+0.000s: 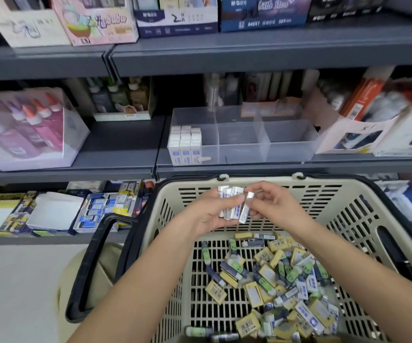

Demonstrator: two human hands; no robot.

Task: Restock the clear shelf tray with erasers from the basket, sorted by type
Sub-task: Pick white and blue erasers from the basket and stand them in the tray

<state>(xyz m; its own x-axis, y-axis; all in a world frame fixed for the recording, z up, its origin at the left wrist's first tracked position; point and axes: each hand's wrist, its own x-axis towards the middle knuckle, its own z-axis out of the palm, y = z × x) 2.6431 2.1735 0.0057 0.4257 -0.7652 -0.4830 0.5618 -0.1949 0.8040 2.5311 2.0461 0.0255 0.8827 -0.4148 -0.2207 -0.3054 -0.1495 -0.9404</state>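
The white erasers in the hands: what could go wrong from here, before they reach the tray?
1. The left hand holds several white erasers in a bunch while the right hand pinches a single eraser; one could slip and fall into the mixed pile in the basket.
2. In the clear tray only the left compartment holds a white stack; another compartment would break the sorting.

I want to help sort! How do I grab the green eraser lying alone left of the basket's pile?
Probably come straight down from above and pinch the green eraser across its two long sides; it lies flat on the basket floor, apart from the pile.
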